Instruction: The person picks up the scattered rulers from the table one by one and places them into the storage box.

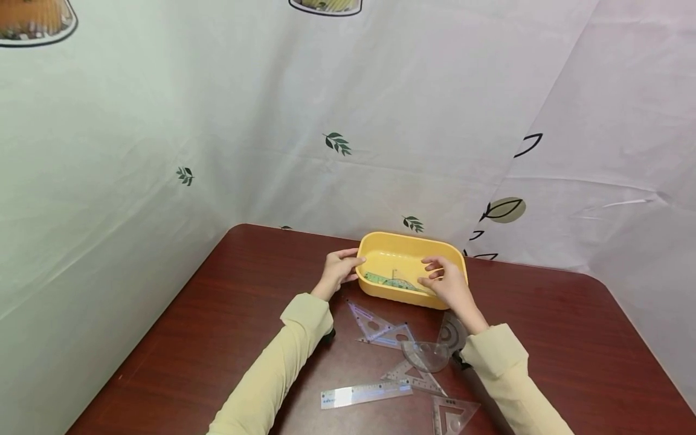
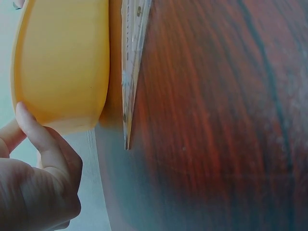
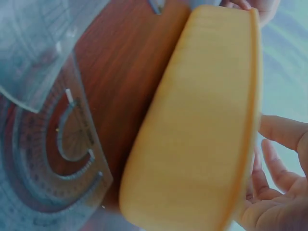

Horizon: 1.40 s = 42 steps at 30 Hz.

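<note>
A yellow plastic bin point(image 1: 405, 296) stands near the back edge of the table. My left hand point(image 1: 337, 272) pinches its left rim, thumb over the edge and fingers against the outside; in the left wrist view this hand point(image 2: 43, 178) meets the bin's corner. Over the bin's right side hovers my right hand point(image 1: 446, 284), its fingers loosely spread with nothing between them. Inside the bin lie a green ruler point(image 1: 375, 278) and a clear protractor point(image 1: 401, 283). In the right wrist view the bin's front wall point(image 3: 192, 120) partly hides the right fingers.
Clear set squares point(image 1: 388, 334) lie in front of the bin, overlapping. Two clear protractors point(image 1: 426, 357) sit beside them, near the right forearm. A clear ruler point(image 1: 367, 394) lies closer to the front, with another set square point(image 1: 451, 417) to its right. A patterned cloth point(image 1: 380, 151) hangs behind the table.
</note>
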Available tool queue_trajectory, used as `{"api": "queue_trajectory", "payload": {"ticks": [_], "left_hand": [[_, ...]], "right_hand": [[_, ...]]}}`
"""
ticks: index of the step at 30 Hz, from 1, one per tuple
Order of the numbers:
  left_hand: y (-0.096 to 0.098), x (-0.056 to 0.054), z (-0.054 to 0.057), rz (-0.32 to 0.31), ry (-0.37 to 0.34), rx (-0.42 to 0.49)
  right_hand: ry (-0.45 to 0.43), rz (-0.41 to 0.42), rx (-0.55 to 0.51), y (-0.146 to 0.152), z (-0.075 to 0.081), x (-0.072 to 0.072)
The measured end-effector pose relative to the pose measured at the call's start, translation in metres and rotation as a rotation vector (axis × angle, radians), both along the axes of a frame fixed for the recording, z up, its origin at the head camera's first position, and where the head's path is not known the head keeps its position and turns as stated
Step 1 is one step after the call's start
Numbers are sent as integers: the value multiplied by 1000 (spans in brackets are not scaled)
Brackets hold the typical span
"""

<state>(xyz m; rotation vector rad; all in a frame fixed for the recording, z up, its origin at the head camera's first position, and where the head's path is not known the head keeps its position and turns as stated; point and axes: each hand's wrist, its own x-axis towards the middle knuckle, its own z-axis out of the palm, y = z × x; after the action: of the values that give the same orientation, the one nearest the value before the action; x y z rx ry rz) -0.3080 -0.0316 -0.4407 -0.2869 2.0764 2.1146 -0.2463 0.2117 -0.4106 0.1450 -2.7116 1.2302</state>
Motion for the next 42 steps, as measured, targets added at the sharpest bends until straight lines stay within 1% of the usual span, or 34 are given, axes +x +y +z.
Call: {"api": "queue_trajectory", "payload": {"ticks": [5, 8, 14, 24, 31, 35, 38, 42], "left_hand": [[0, 1, 0, 4, 5, 7], [0, 1, 1, 7, 0, 6], [-1, 1, 2, 12, -5, 9], [-1, 1, -1, 9, -14, 11], [-1, 1, 1, 11, -13, 9], [0, 1, 2, 15, -17, 9], [0, 1, 2, 15, -14, 9], [0, 2, 2, 17, -8, 9]], "right_hand": [[22, 1, 22, 5, 9, 14], [8, -4, 28, 8, 13, 21], [-26, -42, 44, 15, 16, 32], [-24, -59, 101, 31, 12, 51], [-16, -67, 133, 42, 7, 62], [-62, -57, 162, 48, 4, 68], [-120, -40, 193, 53, 0, 72], [-191, -14, 209, 58, -7, 74]]}}
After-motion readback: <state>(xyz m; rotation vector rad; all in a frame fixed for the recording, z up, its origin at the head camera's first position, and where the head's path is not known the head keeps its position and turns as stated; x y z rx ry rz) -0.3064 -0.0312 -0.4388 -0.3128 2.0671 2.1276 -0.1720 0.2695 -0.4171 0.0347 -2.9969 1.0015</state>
